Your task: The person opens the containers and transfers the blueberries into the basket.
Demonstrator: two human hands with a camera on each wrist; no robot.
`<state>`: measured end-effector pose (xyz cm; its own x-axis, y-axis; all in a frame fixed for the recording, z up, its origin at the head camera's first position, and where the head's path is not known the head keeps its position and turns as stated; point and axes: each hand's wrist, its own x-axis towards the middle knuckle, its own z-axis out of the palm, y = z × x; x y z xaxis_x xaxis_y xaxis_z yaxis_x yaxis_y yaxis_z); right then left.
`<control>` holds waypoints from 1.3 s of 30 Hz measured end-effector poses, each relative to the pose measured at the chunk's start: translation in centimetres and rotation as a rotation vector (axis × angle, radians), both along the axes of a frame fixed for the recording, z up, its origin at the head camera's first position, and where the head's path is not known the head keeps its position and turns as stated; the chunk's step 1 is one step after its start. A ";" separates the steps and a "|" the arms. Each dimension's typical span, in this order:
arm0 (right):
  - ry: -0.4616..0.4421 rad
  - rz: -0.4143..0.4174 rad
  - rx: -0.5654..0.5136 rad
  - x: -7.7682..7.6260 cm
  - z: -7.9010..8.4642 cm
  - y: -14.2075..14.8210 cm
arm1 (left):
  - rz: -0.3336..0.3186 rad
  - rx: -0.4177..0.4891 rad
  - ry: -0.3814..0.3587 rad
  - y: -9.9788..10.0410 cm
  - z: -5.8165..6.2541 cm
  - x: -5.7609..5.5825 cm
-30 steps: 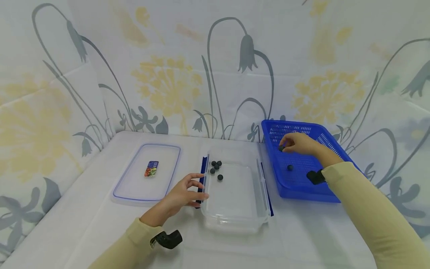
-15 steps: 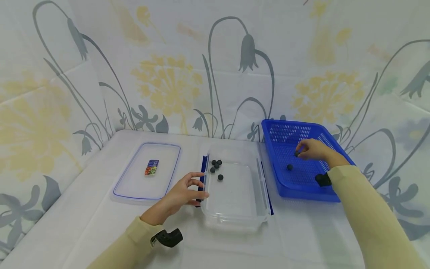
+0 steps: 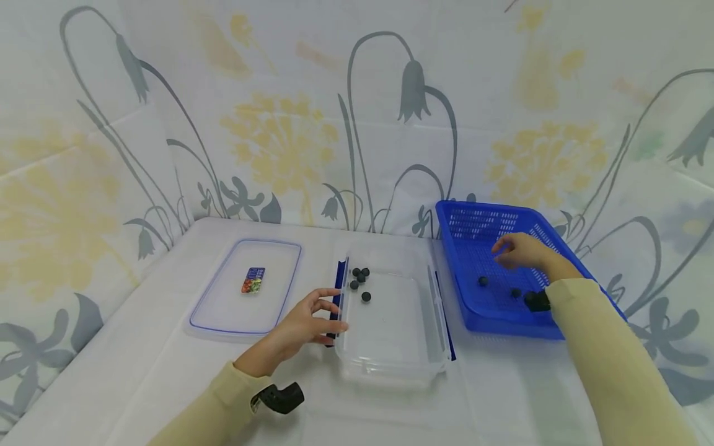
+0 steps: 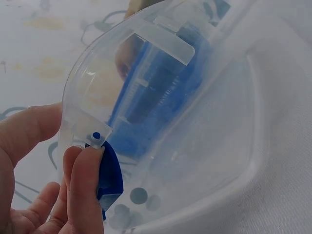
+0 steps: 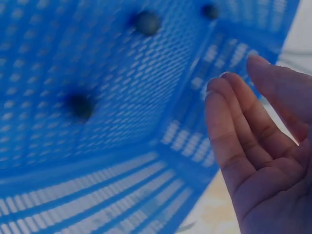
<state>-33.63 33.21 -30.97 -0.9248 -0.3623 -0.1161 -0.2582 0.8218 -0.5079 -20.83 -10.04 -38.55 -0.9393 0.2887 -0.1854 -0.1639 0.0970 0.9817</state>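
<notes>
In the head view my left hand (image 3: 308,319) grips the left side of a clear plastic food container (image 3: 385,334). Its fingers and thumb pinch the wall around a dark blue latch (image 4: 111,170), seen close in the left wrist view. Several small dark balls (image 3: 366,297) lie inside, towards the back left. Over the blue plastic basket (image 3: 474,316) hovers my right hand (image 3: 524,253), fingers relaxed and holding nothing. Two dark balls (image 3: 515,292) show on the basket floor in the head view; the right wrist view shows a third small ball (image 5: 210,10) near a corner.
To the left lies a clear lid (image 3: 229,310) with a blue seal and a colourful label (image 3: 253,280). White cloth (image 3: 139,371) covers the table. A flower-printed curtain (image 3: 312,142) hangs right behind. Another dark blue latch (image 3: 450,347) hangs along the container's right side.
My right hand moved right and towards me inside the basket with a dark ball, then let it go; it now lies on the basket floor. The left hand stayed on the container.
</notes>
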 end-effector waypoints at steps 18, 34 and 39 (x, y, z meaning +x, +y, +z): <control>0.177 0.199 -0.058 1.4 3.4 -10.0 | 0.006 -0.008 0.009 0.0 0.1 -0.1; 0.079 0.318 -0.073 1.9 1.8 -17.3 | 0.009 -0.025 0.003 0.0 0.2 0.0; 0.060 0.339 -0.058 1.8 0.2 -19.4 | 0.006 -0.020 0.002 0.1 0.2 0.1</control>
